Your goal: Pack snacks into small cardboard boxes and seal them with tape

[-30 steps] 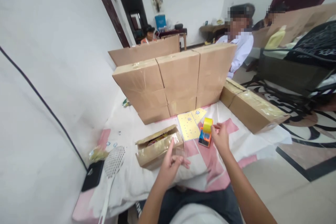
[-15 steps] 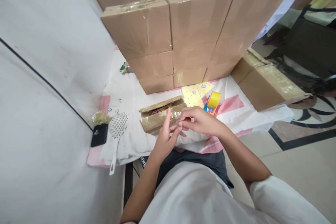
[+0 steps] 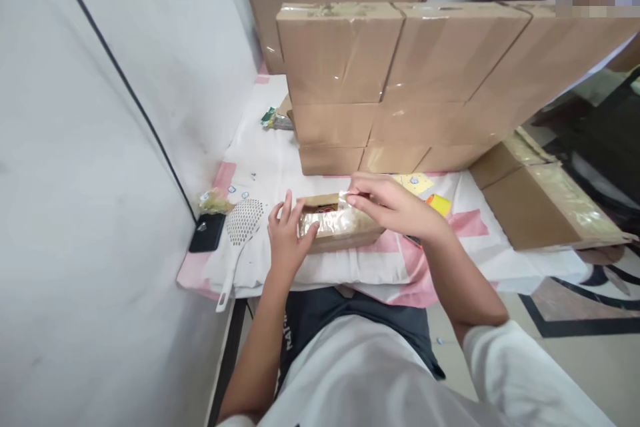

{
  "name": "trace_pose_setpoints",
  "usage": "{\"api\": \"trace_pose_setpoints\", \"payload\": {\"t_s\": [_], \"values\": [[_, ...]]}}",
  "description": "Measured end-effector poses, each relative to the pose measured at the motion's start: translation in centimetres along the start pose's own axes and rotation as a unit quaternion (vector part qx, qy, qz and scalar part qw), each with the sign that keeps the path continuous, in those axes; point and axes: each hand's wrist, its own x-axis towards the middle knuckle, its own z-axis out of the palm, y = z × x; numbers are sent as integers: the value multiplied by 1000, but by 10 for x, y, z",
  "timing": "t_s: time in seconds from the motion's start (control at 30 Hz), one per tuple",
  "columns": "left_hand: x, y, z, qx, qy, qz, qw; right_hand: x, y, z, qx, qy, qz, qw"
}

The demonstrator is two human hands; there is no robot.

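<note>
Since the earlier frame both hands had come down from mid-air onto the small taped carton (image 3: 336, 227), and the view had swung leftward so that the tape roll (image 3: 439, 204) lay partly hidden behind the right wrist. The left hand (image 3: 285, 240) rested against the carton's 9 o'clock end, fingers spread and lightly curled, thumb pressed on the glossy taped front; it steadied the carton without closing round it. The right hand (image 3: 395, 203) reached over from 3 o'clock, thumb and forefinger pinched on the carton's top flap at its far edge; whether a strip of tape lay between those fingertips could not be told. The carton sat on the white-and-pink cloth (image 3: 260, 167) at the near middle of the table, its flap partly raised, with red and yellow contents showing inside. At 12 o'clock from the carton stood a wall of stacked brown boxes (image 3: 400, 73), with a yellow card (image 3: 415, 181) lying flat at its foot. At 9 o'clock lay a white perforated scoop (image 3: 240, 230), just beside a black block (image 3: 207, 232) at the cloth's edge. At 3 o'clock, well apart, a long taped box (image 3: 540, 207) rested across the table's corner
</note>
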Motion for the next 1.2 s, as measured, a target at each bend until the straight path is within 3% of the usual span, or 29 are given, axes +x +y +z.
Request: {"api": "trace_pose_setpoints", "payload": {"t_s": [0.2,0.43,0.7,0.93,1.2], "values": [[-6,-17,18,-26,-46,-66,996,50,34,47,93,-100,31,990],[-8,-19,20,-70,-45,-91,992,68,65,98,-80,-113,37,990],[-8,-16,14,-110,12,-39,993,66,70,103,-111,-101,32,988],[-22,-16,8,-4,30,81,996,65,66,104,-143,-99,40,984],[-36,-16,3,23,40,130,990,64,67,111,-185,-82,58,978]]}}
